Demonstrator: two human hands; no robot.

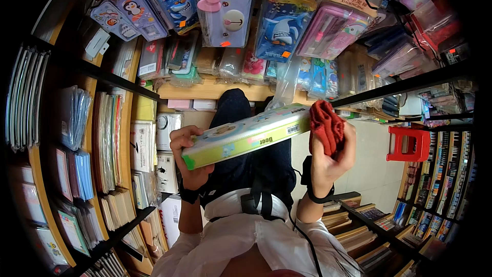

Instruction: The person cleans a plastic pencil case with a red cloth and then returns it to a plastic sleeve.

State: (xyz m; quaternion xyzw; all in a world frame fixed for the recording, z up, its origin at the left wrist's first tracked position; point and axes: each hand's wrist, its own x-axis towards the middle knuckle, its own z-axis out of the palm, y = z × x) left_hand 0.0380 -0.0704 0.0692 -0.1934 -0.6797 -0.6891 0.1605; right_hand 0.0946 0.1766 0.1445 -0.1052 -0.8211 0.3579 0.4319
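Observation:
A long flat box (246,143), white on top with a green printed side, is held tilted in front of my body. My left hand (190,154) grips its left end, thumb beneath and fingers over the edge. In my right hand (333,161) is a folded dark red cloth (326,127), pressed against the box's right end. The cloth hides that end of the box. Some print and a barcode label show on the side facing me.
Packaged pencil cases (286,25) hang ahead above a wooden shelf (192,91) of wrapped goods. Shelves of notebooks and folders (107,138) stand at left. A red plastic stool (408,144) is on the tiled floor (365,161) at right, near racks of pens (442,173). Black metal posts (392,84) flank me.

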